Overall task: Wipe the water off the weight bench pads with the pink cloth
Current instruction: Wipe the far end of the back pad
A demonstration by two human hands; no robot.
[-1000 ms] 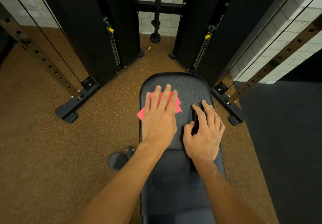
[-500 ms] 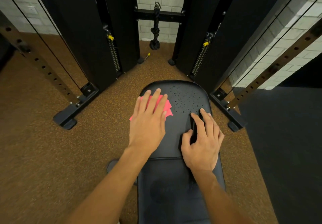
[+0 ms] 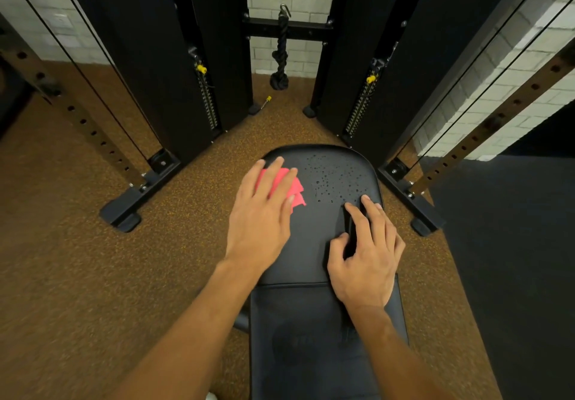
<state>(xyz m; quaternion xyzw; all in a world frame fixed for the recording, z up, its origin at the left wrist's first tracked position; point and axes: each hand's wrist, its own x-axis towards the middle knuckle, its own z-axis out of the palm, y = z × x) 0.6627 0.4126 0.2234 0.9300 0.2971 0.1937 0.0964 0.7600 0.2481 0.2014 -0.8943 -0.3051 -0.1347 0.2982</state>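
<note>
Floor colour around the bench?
Speckled orange-brown floor with a dark grey section at the right, seen in the head view.

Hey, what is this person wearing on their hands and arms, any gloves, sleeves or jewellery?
Nothing worn shows. The left hand and right hand are bare, with no gloves, rings or watch. The left forearm and right forearm are bare too; no sleeve reaches into view.

Lit dimly from overhead, in warm tone; left soft sheen on the bench pad [image 3: 311,253] and glints on the water drops [image 3: 339,178]; threw dark shadow under the right hand [image 3: 367,262]; bowed the uprights [image 3: 93,132] at the edges; smeared the forearms [image 3: 193,331] slightly.
</note>
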